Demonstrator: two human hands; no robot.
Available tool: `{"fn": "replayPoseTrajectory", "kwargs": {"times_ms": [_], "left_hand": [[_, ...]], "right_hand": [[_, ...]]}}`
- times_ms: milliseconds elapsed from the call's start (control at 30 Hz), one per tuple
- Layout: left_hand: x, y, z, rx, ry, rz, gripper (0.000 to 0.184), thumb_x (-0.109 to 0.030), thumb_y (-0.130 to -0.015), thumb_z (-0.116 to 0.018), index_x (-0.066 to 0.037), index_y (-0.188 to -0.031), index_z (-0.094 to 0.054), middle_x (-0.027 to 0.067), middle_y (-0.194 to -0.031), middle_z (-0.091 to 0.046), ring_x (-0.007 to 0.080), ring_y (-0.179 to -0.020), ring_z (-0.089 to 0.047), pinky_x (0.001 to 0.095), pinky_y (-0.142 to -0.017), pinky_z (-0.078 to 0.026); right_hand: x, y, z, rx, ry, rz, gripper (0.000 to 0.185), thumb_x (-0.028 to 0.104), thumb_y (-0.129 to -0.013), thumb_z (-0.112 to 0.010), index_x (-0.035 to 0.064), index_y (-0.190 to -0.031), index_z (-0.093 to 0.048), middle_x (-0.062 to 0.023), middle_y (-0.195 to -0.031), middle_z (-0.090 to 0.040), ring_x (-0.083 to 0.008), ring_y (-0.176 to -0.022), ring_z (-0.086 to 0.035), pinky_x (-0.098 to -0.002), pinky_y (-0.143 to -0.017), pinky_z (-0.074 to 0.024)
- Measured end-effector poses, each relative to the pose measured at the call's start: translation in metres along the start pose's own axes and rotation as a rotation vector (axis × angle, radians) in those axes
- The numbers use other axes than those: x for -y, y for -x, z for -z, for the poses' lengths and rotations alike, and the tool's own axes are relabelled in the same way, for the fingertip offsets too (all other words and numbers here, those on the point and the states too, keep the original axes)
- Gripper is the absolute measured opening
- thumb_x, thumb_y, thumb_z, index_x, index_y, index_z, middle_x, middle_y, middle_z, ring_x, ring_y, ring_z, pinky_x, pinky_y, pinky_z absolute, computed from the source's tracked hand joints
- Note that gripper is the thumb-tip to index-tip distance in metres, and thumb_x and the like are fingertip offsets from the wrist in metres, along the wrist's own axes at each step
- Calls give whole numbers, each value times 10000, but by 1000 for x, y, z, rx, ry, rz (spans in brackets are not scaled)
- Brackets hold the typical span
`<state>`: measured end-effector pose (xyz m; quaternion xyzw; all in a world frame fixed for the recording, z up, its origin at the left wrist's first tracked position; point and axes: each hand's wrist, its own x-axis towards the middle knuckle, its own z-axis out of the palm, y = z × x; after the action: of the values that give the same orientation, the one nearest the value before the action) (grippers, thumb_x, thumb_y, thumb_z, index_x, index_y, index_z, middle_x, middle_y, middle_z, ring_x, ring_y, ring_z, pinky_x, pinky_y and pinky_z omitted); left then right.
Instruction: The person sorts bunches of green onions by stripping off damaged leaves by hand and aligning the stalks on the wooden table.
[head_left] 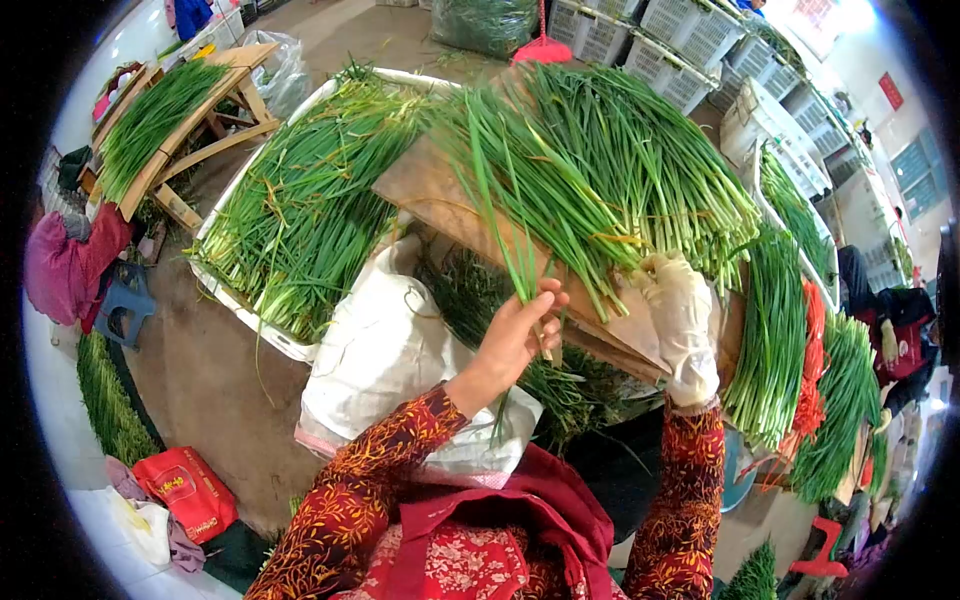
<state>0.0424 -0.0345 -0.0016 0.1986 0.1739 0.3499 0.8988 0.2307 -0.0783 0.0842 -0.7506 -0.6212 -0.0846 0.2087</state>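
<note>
My bare left hand (522,326) is closed around a few long chives (517,246), their pale stem ends poking out below the fingers. My right hand (682,318), in a whitish glove, has its fingers curled on the stem ends of chives at the right of a brown board (440,190). The glove hides just how many stems it grips. On that board lies a thick heap of chives (630,150), leaves pointing up and away, pale stems toward me. Some yellowed leaves show near the glove.
Left of the board stands a white crate (290,345) full of chives, with a white sack (375,350) in front. Several tied bundles (770,350) lie at my right beside red ties (812,365). A wooden bench (165,165) and stacked crates (690,35) stand farther back.
</note>
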Motion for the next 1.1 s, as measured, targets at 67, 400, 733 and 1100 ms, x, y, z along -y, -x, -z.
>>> {"fn": "replayPoseTrajectory", "kwargs": {"times_ms": [67, 400, 733, 1100], "left_hand": [[-2, 0, -3, -27, -15, -8, 238, -197, -872, -550, -102, -1085, -503, 12, -968, -550, 71, -658, -445, 240, -580, -386], [0, 10, 22, -110, -349, -47, 261, -179, -860, -571, -58, -1083, -509, 5, -894, -589, 70, -705, -546, 213, -552, -449], [-19, 24, 20, -124, -474, -3, 266, -222, -872, -554, -77, -1087, -496, 32, -872, -618, 33, -592, -488, 165, -451, -371], [-25, 21, 30, -158, -430, 133, 312, -268, -858, -570, -100, -1109, -490, 27, -919, -635, 12, -567, -469, 157, -430, -306]], "right_hand": [[15, 6, 5, 16, -76, -29, 159, 220, -750, -650, 70, -784, -609, -110, -720, -589, -258, -614, -586, -347, -547, -450], [51, 42, -32, 205, -790, -289, 187, 206, -809, -627, 81, -947, -618, -16, -682, -625, -107, -636, -580, -244, -572, -464], [34, -26, -41, 199, -906, -147, 158, 210, -818, -616, 86, -914, -635, -11, -663, -608, -106, -562, -526, -234, -524, -434], [-64, -131, 43, -264, -1120, -155, 267, 320, -855, -568, 61, -897, -614, -13, -744, -595, -66, -501, -430, -197, -440, -343]]}}
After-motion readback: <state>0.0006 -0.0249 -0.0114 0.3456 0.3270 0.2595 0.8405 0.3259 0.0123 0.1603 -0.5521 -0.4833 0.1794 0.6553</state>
